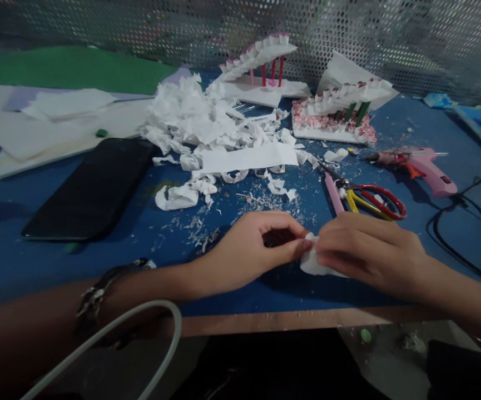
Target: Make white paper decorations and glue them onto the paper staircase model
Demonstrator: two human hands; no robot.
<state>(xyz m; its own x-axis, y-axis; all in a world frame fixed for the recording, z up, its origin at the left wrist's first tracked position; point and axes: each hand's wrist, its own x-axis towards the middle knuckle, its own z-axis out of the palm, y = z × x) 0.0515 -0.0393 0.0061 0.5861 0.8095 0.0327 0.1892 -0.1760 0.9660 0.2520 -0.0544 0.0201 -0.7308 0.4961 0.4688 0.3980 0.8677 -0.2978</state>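
Note:
A small piece of white paper (316, 264) is pinched between both of my hands, just above the table's near edge. My left hand (265, 244) grips its left end with thumb and forefinger. My right hand (367, 250) closes over the other end, and its fingers hide part of the paper. Beyond my hands lies a flat white paper strip (251, 158), in front of a heap of crumpled white paper scraps (194, 114). Close behind my right hand are red-handled scissors (384, 200) and a pink pen-like stick (333, 194).
A pink glue gun (426, 166) with a black cord (444, 236) lies at right. Two white stepped paper models (261, 55) stand at the back by a perforated metal screen (140, 28). A black phone (94, 189) rests at left. A white cable (169, 305) loops past my left forearm.

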